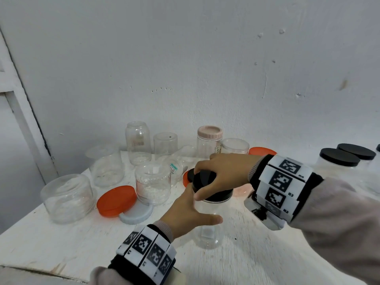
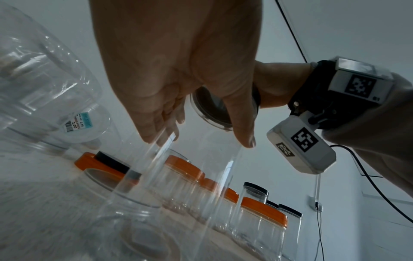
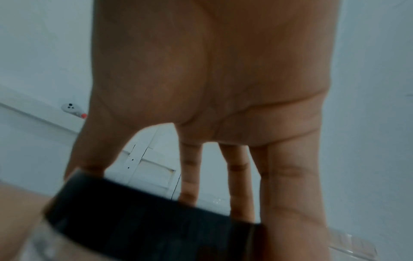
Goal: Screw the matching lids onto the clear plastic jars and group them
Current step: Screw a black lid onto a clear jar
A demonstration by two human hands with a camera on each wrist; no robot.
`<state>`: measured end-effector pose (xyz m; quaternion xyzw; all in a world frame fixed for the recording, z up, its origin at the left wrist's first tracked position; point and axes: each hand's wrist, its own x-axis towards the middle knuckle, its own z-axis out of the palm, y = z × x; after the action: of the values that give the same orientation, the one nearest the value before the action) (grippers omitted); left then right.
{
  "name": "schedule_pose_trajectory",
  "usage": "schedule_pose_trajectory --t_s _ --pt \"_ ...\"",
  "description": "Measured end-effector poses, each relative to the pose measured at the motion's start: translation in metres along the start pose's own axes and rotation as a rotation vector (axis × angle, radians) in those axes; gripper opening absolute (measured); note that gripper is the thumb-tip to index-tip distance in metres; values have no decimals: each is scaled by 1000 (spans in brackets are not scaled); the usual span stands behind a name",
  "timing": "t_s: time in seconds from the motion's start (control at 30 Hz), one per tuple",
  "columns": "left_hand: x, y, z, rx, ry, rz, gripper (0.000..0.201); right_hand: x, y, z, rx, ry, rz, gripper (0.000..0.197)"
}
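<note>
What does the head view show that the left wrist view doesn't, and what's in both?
Head only: the pink-lidded jar by the wall and the loose pale blue lid. Left wrist only: a row of orange-lidded jars on the table. Both: the left hand around the clear jar, the right hand on its black lid.
</note>
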<state>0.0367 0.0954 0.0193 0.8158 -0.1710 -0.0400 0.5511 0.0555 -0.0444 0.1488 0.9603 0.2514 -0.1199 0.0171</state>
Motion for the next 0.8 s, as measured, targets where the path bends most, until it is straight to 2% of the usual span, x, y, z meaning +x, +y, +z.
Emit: schedule_pose_trajectory --t_s 0.1,0.23,0.37,0.53,0.7,0.8 --pt "0 1 0 0 0 -3 96 -1 0 -1 6 -36 15 76" --pt "0 -1 1 -11 19 -6 101 -3 5 -10 34 -136 -83 78" --pt "0 -1 2 -19 13 -1 101 -3 7 -10 22 -78 -98 74" --pt "0 -1 1 -13 14 -4 94 -1 -2 -1 -61 12 13 77" --pt "-1 0 2 -19 28 -8 97 -4 2 -11 22 -125 -54 78" --pt "-1 1 3 -14 32 -10 97 -5 4 -13 34 -117 -97 76"
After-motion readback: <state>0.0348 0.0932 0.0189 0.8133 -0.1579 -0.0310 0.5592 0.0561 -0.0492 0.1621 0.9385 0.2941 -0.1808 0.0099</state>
